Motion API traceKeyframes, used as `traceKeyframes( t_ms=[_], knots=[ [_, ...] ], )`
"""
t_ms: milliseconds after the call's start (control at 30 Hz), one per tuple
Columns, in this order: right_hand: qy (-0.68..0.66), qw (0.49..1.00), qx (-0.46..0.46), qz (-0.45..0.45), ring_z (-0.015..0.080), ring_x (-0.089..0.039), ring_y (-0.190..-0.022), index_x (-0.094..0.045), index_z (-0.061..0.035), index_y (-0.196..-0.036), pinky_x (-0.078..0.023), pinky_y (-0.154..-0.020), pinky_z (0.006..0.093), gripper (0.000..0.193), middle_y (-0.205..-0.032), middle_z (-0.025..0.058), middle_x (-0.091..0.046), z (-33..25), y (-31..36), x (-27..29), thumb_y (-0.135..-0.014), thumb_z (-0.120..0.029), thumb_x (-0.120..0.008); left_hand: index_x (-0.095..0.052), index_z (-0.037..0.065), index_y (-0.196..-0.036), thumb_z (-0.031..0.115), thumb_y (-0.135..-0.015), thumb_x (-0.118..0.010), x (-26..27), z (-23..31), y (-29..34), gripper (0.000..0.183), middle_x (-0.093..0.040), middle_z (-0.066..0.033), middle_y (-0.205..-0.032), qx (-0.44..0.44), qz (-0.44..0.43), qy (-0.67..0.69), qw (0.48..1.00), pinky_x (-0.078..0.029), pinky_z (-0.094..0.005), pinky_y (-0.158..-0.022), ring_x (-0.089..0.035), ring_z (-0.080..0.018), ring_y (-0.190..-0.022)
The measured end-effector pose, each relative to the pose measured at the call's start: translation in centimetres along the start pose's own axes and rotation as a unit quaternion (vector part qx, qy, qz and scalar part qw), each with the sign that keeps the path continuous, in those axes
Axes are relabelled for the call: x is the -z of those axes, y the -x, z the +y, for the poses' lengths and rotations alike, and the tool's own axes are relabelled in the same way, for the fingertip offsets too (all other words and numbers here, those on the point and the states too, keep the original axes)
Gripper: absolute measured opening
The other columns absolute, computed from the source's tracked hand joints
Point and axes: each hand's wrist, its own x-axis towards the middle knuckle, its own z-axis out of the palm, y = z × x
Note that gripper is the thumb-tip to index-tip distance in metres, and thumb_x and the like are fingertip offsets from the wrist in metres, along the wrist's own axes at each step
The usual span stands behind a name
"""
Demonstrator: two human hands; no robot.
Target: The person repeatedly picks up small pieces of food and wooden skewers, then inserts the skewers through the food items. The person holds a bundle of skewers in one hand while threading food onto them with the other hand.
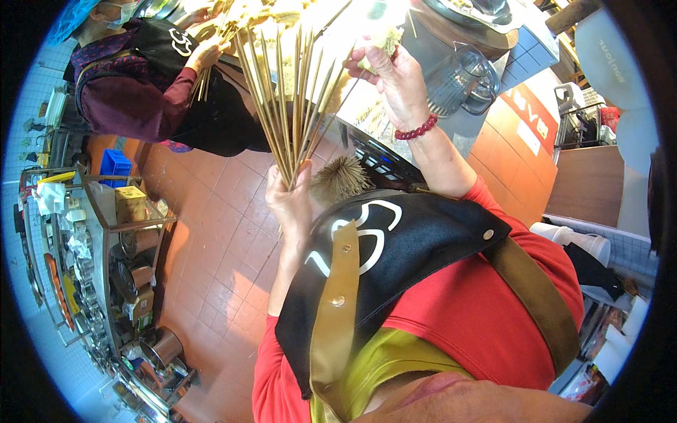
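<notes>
My left hand point(289, 204) is closed around the lower ends of a bundle of thin wooden skewers point(285, 120), which fan out upward toward the bright worktop. My right hand point(396, 81), wearing a dark red bead bracelet, is raised to the right of the bundle. Between its thumb and fingers it pinches a pale green, crumbly-looking piece of food point(386, 37), perhaps a vegetable; glare hides its exact kind. One skewer slants from the bundle toward the right hand's fingers. Another dense bunch of skewers point(342, 178) stands just beyond my apron.
A clear ribbed jug point(462, 81) stands on the worktop at right, near a round metal pan point(472, 14). A dark plastic crate point(384, 166) sits below the worktop edge. At upper left a co-worker point(148, 92) handles skewers. Loaded shelving point(130, 225) lines the left side.
</notes>
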Motion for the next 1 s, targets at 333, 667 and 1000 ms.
traceKeyframes(
  t_ms=[333,667,1000],
  knots=[
    [-0.021,0.999,-0.004,0.045,0.0216,-0.062,-0.090,-0.048,0.0018,-0.118,-0.051,-0.084,0.0344,0.049,-0.098,0.0098,-0.060,1.4,1.3,-1.9,-0.086,-0.033,-0.060,-0.068,0.003,-0.088,0.006,-0.078,-0.069,0.0,-0.1,0.3,0.010,-0.057,-0.0034,-0.082,-0.026,0.028,0.019,0.999,-0.045,-0.0268,-0.067,-0.056,-0.0135,-0.078],
    [-0.139,0.982,-0.066,-0.108,0.0191,-0.057,-0.104,-0.049,-0.0025,-0.121,-0.049,-0.087,0.0359,0.046,-0.112,0.0069,-0.059,0.7,-0.6,0.2,-0.085,-0.030,-0.062,-0.068,0.003,-0.088,0.005,-0.077,-0.070,1.1,-0.9,0.6,0.011,-0.059,-0.0055,-0.084,-0.008,0.031,0.006,0.999,-0.046,-0.0276,-0.068,-0.058,-0.0149,-0.081],
    [-0.134,0.990,-0.039,-0.016,0.0198,-0.059,-0.099,-0.053,-0.0059,-0.110,-0.050,-0.083,0.0359,0.036,-0.102,0.0071,-0.062,2.8,1.1,-1.4,-0.084,-0.027,-0.065,-0.067,0.002,-0.088,0.007,-0.079,-0.069,0.8,-0.6,0.7,0.011,-0.059,-0.0051,-0.085,0.014,0.038,0.003,0.999,-0.046,-0.0282,-0.067,-0.056,-0.0147,-0.080]
  ],
)
